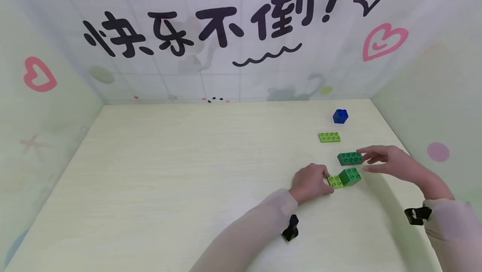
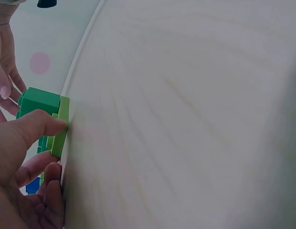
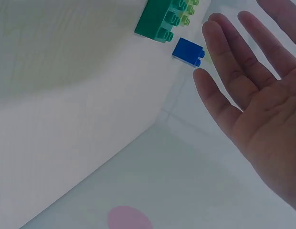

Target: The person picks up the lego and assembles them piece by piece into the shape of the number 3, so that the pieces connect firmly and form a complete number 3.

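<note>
My left hand (image 1: 310, 181) pinches the end of a flat lime-green building brick (image 1: 334, 181) between thumb and fingers, low at the table. A taller green brick (image 1: 350, 176) sits on the other end of that lime piece, as the left wrist view shows for the green brick (image 2: 41, 101) and the lime brick (image 2: 60, 136). Beside a dark green brick (image 1: 349, 158), just behind the pair, my right hand (image 1: 395, 163) hovers with fingers spread and relaxed. Its palm in the right wrist view holds nothing. Whether a fingertip touches the dark green brick I cannot tell.
Farther back on the pale table (image 1: 169, 171) lie another flat lime brick (image 1: 329, 137) and a small blue brick (image 1: 340, 116). A printed cloth wall (image 1: 211, 83) closes the back, and a side wall (image 1: 448, 117) stands close to the right hand.
</note>
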A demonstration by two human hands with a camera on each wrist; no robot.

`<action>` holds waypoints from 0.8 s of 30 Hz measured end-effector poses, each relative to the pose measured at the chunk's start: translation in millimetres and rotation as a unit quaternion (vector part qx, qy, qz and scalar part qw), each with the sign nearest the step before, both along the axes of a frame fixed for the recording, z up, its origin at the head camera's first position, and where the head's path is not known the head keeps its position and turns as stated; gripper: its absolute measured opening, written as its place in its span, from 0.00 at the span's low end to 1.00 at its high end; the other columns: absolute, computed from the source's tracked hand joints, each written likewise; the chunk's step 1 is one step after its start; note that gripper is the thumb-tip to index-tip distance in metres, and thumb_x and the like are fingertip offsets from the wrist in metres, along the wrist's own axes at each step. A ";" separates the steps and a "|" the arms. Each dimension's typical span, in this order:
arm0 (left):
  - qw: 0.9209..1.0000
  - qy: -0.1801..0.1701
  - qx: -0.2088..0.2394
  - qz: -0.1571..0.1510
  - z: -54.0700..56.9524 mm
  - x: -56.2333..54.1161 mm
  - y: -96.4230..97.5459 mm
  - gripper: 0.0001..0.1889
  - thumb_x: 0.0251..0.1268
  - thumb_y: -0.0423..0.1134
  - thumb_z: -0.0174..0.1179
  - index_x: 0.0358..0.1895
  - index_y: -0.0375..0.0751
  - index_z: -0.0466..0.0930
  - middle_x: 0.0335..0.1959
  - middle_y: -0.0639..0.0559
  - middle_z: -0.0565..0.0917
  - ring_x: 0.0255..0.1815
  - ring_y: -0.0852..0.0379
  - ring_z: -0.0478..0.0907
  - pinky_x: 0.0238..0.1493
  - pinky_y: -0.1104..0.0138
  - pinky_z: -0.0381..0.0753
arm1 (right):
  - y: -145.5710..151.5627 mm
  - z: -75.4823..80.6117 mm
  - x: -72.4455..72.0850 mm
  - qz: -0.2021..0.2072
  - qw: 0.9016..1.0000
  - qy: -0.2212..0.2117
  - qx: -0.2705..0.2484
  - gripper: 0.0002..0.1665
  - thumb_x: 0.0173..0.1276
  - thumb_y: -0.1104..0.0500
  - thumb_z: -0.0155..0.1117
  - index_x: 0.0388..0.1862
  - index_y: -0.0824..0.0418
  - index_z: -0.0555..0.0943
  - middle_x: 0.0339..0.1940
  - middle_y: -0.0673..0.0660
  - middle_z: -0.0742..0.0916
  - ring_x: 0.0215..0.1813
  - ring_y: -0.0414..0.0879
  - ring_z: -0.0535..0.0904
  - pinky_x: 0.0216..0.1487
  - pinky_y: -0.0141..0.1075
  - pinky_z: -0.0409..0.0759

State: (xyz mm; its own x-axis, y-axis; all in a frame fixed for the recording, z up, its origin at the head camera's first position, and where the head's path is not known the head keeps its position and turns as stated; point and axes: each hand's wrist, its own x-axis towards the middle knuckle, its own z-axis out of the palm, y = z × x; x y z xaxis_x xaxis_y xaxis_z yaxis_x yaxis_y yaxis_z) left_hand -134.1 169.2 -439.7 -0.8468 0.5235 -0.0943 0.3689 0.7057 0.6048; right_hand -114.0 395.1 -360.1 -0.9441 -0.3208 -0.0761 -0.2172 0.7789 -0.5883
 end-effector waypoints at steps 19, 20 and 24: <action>1.000 0.000 -0.007 -0.001 -0.9 -0.1 0.1 0.14 0.44 0.49 0.70 0.37 0.56 0.82 0.29 0.68 0.75 0.27 0.71 0.68 0.25 0.75 0.65 | 14.7 -19.7 -34.7 -0.044 0.997 -0.053 0.017 0.30 0.57 0.60 0.68 0.56 0.73 0.72 0.53 0.70 0.77 0.51 0.62 0.72 0.44 0.33 0.73; 1.000 -0.001 -0.008 -0.001 -0.4 -0.1 -0.1 0.14 0.44 0.49 0.70 0.37 0.56 0.82 0.29 0.68 0.75 0.28 0.71 0.68 0.25 0.75 0.65 | 15.0 -21.8 -35.8 -0.043 0.997 -0.058 0.018 0.30 0.56 0.60 0.68 0.56 0.73 0.72 0.53 0.70 0.77 0.51 0.62 0.72 0.45 0.35 0.73; 1.000 -0.004 -0.011 -0.001 1.4 0.4 -0.8 0.14 0.44 0.49 0.70 0.38 0.56 0.82 0.29 0.68 0.75 0.28 0.71 0.68 0.25 0.75 0.65 | 15.3 -29.6 -38.7 -0.043 0.996 -0.070 0.018 0.31 0.55 0.59 0.69 0.56 0.72 0.73 0.52 0.69 0.78 0.50 0.61 0.73 0.46 0.41 0.73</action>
